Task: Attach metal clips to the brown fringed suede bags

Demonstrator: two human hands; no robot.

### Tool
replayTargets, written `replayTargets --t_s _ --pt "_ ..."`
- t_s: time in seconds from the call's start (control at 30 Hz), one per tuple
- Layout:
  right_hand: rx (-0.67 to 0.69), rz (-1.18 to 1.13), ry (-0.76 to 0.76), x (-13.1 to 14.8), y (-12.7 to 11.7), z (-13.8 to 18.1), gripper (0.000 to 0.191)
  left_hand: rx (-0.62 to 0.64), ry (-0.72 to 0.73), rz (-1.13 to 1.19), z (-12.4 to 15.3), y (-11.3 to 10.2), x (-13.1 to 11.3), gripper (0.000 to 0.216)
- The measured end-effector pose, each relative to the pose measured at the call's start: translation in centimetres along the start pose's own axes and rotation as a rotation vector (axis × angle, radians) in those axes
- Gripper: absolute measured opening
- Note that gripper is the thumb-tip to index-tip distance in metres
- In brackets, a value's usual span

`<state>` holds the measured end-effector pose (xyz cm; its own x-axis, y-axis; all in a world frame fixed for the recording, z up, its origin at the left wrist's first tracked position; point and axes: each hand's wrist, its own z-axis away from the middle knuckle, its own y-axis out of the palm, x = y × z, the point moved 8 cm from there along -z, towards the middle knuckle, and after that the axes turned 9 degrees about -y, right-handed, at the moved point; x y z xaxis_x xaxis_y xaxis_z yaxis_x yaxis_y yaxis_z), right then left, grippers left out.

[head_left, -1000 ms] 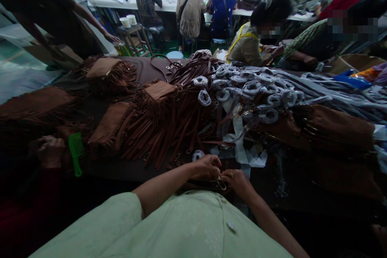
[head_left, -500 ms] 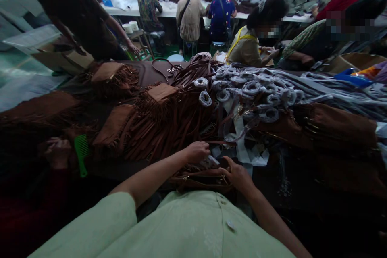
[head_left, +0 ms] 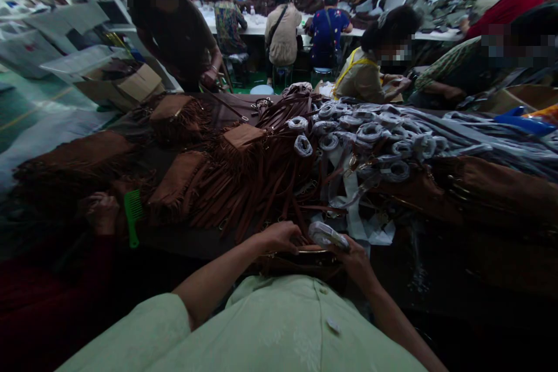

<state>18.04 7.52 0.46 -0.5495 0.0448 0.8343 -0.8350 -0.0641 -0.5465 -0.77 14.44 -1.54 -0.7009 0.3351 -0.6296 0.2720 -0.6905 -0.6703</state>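
Note:
Close to my body a brown suede-like bag [head_left: 299, 264] lies with its zipped mouth facing up and parted. My left hand [head_left: 282, 236] is closed at the left side of that mouth, its fingertips curled on the edge by the brass-coloured zip. In my right hand [head_left: 354, 253] is a coiled strap in clear plastic wrap [head_left: 325, 233], pinched between thumb and fingers just above the bag's right end. The lower fingers of that hand are partly hidden against the bag. Beyond my hands lie loose brown straps [head_left: 257, 186] and a heap of plastic-wrapped coiled straps [head_left: 370, 131].
Fringed brown bags [head_left: 176, 180] lie to the left, near a green comb [head_left: 132, 218] and a co-worker's hand [head_left: 103, 212]. More brown bags [head_left: 501, 186] are piled on the right. White paper scraps [head_left: 379, 232] lie ahead. Across the table stands a co-worker [head_left: 174, 35]; others sit behind.
The wrapped coiled strap has come up out of the bag's mouth area and is now in my right hand. My left hand has lowered to the bag's edge. The view has swung left.

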Motion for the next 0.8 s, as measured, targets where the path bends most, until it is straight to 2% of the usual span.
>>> replayTargets --t_s 0.07,0.13,0.2,0.3,0.37,0.43,0.5,0.6,0.7,0.8 --pt "-0.069 -0.028 0.023 -0.7 -0.4 0.3 0.041 0.089 -0.073 -0.163 0.2 2.8 1.2 0.029" --pt "-0.129 -0.037 0.025 -1.0 -0.6 0.6 0.044 0.045 -0.124 -0.242 -0.2 4.0 1.5 0.024" --pt "-0.141 -0.042 -0.037 -0.5 -0.2 0.8 0.042 -0.011 -0.136 -0.243 -0.8 4.1 1.1 0.027" --pt "0.0 0.001 -0.241 1.6 2.0 1.0 0.035 0.026 -0.086 -0.183 -1.7 3.7 0.3 0.026" --pt "0.106 0.07 -0.315 2.5 3.6 1.2 0.035 0.048 -0.07 -0.14 -2.0 3.0 0.2 0.025" --pt "0.139 0.137 -0.273 2.6 4.6 1.2 0.037 0.051 -0.072 -0.1 -2.0 2.4 0.4 0.026" --pt "0.157 0.235 -0.141 1.7 5.1 1.2 0.034 0.042 -0.073 -0.074 -1.7 2.0 0.4 0.028" --pt "0.311 0.514 0.044 0.1 6.0 1.6 0.025 0.016 -0.084 -0.083 -1.2 1.9 0.1 0.027" --pt "0.426 0.701 0.066 -0.7 6.7 1.9 0.021 0.002 -0.092 -0.06 -0.2 1.6 0.0 0.026" --pt "0.448 0.691 0.047 -1.2 7.1 2.0 0.021 0.107 -0.08 0.079 1.9 1.7 1.0 0.035"
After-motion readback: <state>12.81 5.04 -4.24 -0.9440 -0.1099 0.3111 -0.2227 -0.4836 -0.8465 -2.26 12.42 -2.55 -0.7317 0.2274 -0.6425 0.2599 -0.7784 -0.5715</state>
